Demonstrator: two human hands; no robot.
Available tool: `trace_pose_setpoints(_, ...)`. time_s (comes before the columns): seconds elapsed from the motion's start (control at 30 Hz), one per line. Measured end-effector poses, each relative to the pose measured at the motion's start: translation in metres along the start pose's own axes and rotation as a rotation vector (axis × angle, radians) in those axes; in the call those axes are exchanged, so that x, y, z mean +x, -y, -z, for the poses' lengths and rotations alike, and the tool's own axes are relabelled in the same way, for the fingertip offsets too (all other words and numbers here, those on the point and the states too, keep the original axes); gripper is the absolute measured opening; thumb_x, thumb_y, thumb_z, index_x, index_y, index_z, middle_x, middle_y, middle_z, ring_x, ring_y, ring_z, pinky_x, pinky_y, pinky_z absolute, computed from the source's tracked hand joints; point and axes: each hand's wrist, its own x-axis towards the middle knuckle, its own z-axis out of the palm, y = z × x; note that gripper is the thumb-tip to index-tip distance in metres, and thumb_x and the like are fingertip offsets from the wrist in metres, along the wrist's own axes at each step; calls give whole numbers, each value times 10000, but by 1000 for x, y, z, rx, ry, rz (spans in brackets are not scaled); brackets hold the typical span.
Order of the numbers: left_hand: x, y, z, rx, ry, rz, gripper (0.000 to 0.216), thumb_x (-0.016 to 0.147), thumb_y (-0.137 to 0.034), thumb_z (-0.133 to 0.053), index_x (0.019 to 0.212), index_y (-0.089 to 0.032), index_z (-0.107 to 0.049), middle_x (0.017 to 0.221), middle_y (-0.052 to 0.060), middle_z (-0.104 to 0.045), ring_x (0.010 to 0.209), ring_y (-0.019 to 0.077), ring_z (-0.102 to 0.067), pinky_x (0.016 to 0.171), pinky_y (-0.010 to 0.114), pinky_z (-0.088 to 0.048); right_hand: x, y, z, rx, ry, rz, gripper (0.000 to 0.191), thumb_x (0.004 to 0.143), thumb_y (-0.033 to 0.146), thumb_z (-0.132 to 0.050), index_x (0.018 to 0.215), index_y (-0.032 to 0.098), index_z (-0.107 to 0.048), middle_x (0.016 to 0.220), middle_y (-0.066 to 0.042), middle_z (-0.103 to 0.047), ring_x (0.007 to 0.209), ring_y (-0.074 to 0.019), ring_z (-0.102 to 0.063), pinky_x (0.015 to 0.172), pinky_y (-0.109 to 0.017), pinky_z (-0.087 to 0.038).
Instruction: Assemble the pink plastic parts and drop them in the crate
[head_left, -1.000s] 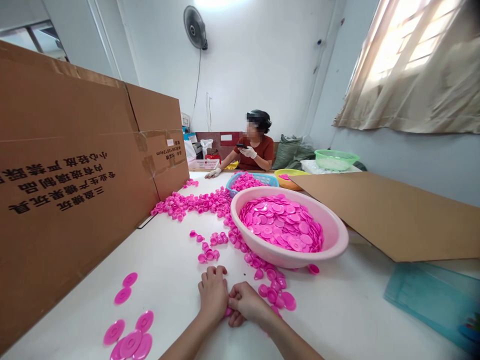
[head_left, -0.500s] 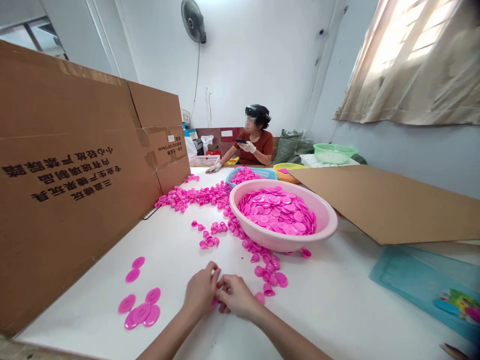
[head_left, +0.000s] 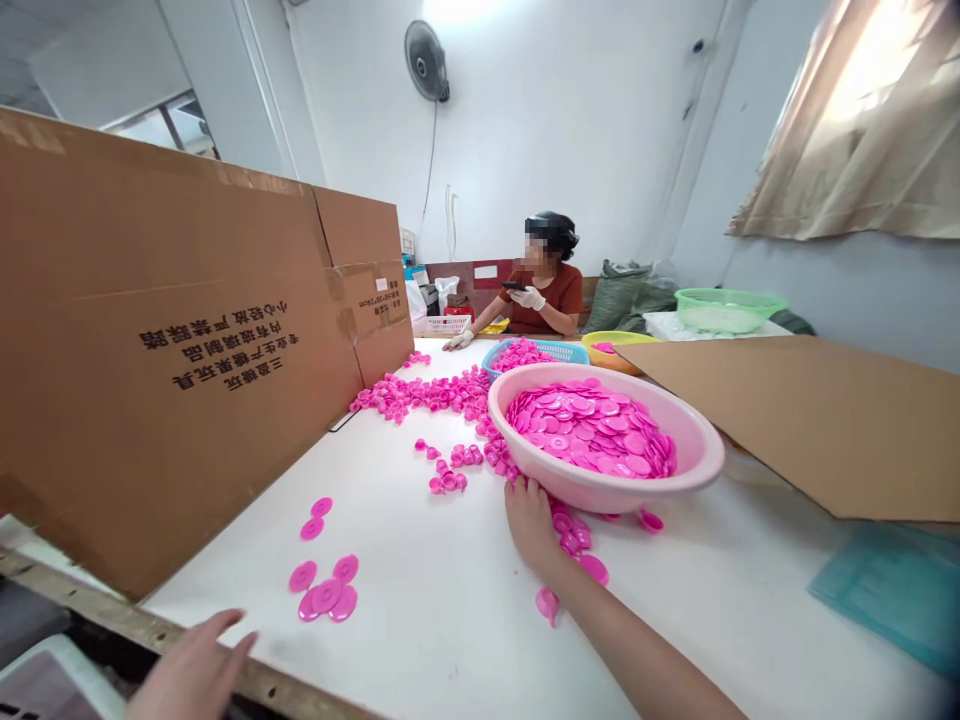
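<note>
My right hand [head_left: 534, 525] reaches forward to the small pink cup-shaped pieces [head_left: 501, 458] beside the pink basin [head_left: 600, 488]. Its fingers point away from me, slightly bent and a little apart, with the tips at the pieces; no held piece shows. At the lower left, my left hand [head_left: 196, 665] is over the table's front edge, thumb and forefinger spread and nothing visible between them. Flat pink discs [head_left: 592, 430] fill the basin. Several more pink discs [head_left: 327, 596] lie on the white table to the right of my left hand.
A large cardboard box [head_left: 247, 440] walls off the left side. Behind the basin stands a blue basket [head_left: 564, 352] holding pink pieces. A cardboard sheet [head_left: 817, 410] and a teal plastic sheet [head_left: 885, 595] lie right. Across the table sits a person [head_left: 559, 290] holding a phone.
My hands have parted from their place together. The right has gone forward to the pink pieces; the left has swung down left to the table edge. The view has shifted left.
</note>
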Motion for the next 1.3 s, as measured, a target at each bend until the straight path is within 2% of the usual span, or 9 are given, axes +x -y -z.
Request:
trace_pose_setpoints(0.1,16,-51,-22,44,99,-157,362,782,-389,-356,1042,-189,-511,1030,64,-590,941,239,-524,802,357,-392,4,3,5,-74,8,5,371,760,-13,-293,926,119,-597,960,-168,-540,973,-275,-434,814,-417,-333)
trace_pose_setpoints(0.2,28,-96,-38,183,130,-187,305,797,-325,-326,923,-171,-557,871,86,-625,856,265,-535,695,359,-389,1,5,15,-74,-9,18,340,744,-13,-326,876,131,-604,952,-155,-544,950,-265,-440,812,-400,-333)
trace_pose_setpoints(0.33,37,-121,-47,181,176,-180,314,827,-267,-268,785,-152,-558,736,90,-607,778,242,-542,623,317,-371,-22,18,20,176,49,45,277,712,28,-414,864,172,-595,913,-98,-554,887,-226,-461,757,-328,-358)
trace_pose_setpoints(0.43,39,-138,-43,4,196,-225,338,830,-282,-259,780,-170,-574,779,78,-601,761,218,-539,630,310,-364,-43,33,15,417,107,68,200,714,123,-483,879,187,-576,862,-58,-559,865,-206,-467,736,-288,-360)
trace_pose_setpoints(0.57,36,-182,-33,-418,245,-369,321,809,-352,-315,745,-197,-589,803,30,-593,741,150,-533,677,259,-368,-58,40,13,526,145,6,185,725,161,-489,894,183,-563,867,-49,-555,890,-198,-470,766,-282,-351)
trace_pose_setpoints(0.73,33,-235,-48,-723,374,-392,307,805,-382,-312,682,-184,-512,624,-15,-559,567,107,-500,556,214,-356,-59,30,20,759,223,-77,518,650,284,-603,1141,201,-463,1066,-80,-490,896,-190,-500,758,-268,-401)
trace_pose_setpoints(1.0,26,-243,-87,-586,288,-328,259,818,-309,-304,686,-181,-486,694,-2,-574,622,100,-496,568,211,-317,-44,31,5,1105,462,-299,203,766,231,-425,898,128,-541,623,-15,-557,446,-101,-527,391,-187,-384)
trace_pose_setpoints(1.17,27,-242,-82,-605,406,-366,241,806,-314,-337,699,-183,-509,681,-8,-589,608,94,-503,562,203,-318,-40,34,8,1197,554,-476,40,709,130,-473,749,132,-473,512,9,-544,409,-115,-548,388,-189,-418)
trace_pose_setpoints(1.3,27,-239,-79,-617,439,-385,201,774,-280,-382,671,-180,-523,672,-9,-595,637,100,-512,575,201,-327,-39,30,11,1284,651,-536,95,696,161,-533,709,138,-442,568,-35,-596,478,-144,-594,419,-204,-445)
